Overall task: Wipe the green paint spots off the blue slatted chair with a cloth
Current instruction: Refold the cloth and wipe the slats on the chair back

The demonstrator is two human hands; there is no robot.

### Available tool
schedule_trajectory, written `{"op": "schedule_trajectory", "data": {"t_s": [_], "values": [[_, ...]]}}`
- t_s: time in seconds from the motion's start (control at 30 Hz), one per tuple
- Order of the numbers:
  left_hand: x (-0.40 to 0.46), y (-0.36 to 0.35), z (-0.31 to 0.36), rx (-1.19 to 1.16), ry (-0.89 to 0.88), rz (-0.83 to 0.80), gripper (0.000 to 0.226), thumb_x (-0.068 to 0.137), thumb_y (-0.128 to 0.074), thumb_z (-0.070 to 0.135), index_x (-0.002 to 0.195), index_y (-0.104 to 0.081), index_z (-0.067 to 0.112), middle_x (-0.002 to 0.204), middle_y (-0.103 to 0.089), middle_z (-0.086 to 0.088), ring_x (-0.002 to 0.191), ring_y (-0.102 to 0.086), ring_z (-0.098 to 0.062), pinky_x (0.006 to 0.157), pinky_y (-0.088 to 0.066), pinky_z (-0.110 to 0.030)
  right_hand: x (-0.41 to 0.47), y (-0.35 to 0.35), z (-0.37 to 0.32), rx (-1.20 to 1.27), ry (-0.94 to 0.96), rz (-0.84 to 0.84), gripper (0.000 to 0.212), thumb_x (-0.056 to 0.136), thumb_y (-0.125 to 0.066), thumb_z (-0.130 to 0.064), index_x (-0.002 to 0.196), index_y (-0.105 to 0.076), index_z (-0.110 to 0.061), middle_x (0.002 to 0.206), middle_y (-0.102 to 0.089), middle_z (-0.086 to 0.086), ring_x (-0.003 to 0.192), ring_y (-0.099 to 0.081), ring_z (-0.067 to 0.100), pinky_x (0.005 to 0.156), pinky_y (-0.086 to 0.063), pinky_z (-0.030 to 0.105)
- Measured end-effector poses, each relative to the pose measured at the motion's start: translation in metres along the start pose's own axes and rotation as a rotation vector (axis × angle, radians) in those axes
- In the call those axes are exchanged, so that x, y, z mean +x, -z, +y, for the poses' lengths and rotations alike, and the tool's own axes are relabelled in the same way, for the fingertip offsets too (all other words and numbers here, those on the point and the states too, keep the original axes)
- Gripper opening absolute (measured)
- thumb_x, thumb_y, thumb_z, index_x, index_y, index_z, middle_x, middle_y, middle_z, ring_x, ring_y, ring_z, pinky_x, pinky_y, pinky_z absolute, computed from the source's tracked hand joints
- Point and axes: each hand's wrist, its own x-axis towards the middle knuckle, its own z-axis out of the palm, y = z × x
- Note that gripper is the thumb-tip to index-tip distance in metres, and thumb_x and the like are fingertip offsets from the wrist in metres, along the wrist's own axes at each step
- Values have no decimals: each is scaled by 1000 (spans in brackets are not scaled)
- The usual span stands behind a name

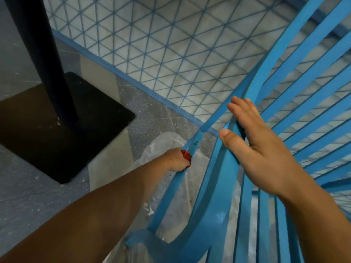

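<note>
The left hand [178, 161] grips a red cloth [185, 155] against the blue slatted chair's [212, 215] outer rail, while the right hand [254, 141] lies flat, fingers straight, bracing the frame. Two green paint spots [195, 143] remain at one o'clock of the cloth, so wiping looks unfinished.

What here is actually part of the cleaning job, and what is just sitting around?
Part of the job:
blue slatted chair
green paint spots on its outer rail
red cloth, gripped by the left hand
right hand, flat against the slats

Just there:
black table base
clear plastic sheet on the floor
tiled wall
</note>
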Motion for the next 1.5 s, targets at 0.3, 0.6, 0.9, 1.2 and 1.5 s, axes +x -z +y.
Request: {"op": "schedule_trajectory", "data": {"t_s": [0.3,0.6,0.9,1.2,1.5], "values": [[11,6,10,36,-34,91,49,87,-75,31,128,-59,10,115,-65,-5,97,-62,-18,77,-44,-22,62,22,36,-134,27,-41,80,94,-35,-62,162,-16,-24,170,3,-8,154,17,9,121,1,38],[37,7,16,-61,-13,162,61,76,-85,43,121,-65,7,115,-69,-10,103,-66,-24,78,-48,-28,67,17,41,-154,69,-21,70,94,-33,-49,157,-30,-17,169,-11,1,156,13,20,126,-2,51],[36,4,3,-278,8,94,46,82,-84,32,115,-68,4,103,-71,-6,82,-66,-15,60,-50,-19,67,17,42,-148,53,-43,71,95,-33,-48,158,-25,-17,169,-7,-2,155,16,16,120,0,37],[37,8,3,-380,44,-8,34,80,-86,18,105,-64,8,82,-63,1,67,-61,-7,39,-46,-14,65,10,39,-51,29,22,70,93,-38,-44,157,-31,-18,169,-10,-4,155,15,13,121,-2,38],[64,11,32,-501,49,126,45,74,-90,29,104,-63,9,99,-66,-4,78,-62,-14,40,-45,-14,65,6,42,25,37,56,67,90,-41,-41,154,-37,-22,168,-13,-9,154,13,8,119,-2,33]]}}
